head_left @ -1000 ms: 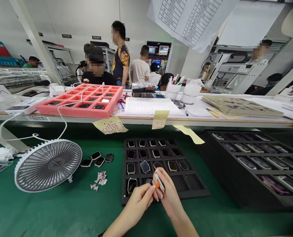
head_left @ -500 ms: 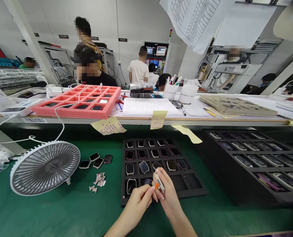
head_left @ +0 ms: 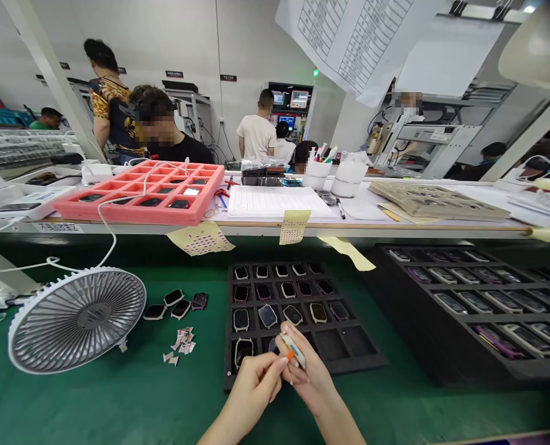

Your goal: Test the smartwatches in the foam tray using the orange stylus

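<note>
Close together over the near edge of a black foam tray [head_left: 303, 374], both my hands are closed. My right hand [head_left: 311, 374] grips a light-coloured smartwatch case [head_left: 298, 351], tilted, with a blue patch on the side facing me. In my left hand [head_left: 256, 380], thumb and fingertips pinch a small orange strip [head_left: 290, 355] against that case; its exact kind is too small to tell. Smartwatch cases such as a grey one [head_left: 241, 320] fill most pockets of the tray. My hands hide part of its front row.
On the left stand a round fan [head_left: 78, 321], several loose watch cases [head_left: 181, 309] and small paper labels [head_left: 182, 341]. A taller black tray of watches [head_left: 442, 346] is at right. The shelf above carries a pink foam tray [head_left: 182, 216] and papers [head_left: 275, 203].
The view has shifted slightly. My right hand has turned the watch case so more of its blue-patched side shows; the orange strip stays pinched against it. A standing person in the background has moved left.
</note>
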Tool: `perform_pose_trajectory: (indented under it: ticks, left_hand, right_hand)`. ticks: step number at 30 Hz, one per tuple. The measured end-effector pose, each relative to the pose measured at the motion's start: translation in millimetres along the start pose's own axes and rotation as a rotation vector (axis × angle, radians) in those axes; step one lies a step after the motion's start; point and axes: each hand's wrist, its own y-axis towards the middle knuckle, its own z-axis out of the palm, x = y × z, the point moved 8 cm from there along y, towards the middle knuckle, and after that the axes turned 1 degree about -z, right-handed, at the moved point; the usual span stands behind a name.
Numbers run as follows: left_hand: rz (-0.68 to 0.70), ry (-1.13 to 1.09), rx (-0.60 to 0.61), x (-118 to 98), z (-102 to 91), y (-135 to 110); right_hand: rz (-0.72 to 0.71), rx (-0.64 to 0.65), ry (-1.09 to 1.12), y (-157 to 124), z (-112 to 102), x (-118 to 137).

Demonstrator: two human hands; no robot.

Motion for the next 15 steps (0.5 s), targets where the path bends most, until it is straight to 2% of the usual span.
perform_pose_trajectory:
  ticks: [10,15]
  left_hand:
    - [0.002,-0.033,0.006,1.6,-0.3,-1.2]
    - [0.057,-0.107,-0.073,-3.9,-5.7,-1.9]
  right_hand:
    - [0.021,-0.009,0.054,2.1,-1.5,-5.2]
    - [-0.053,-0.171,-0.108,-4.7,-7.1,-1.7]
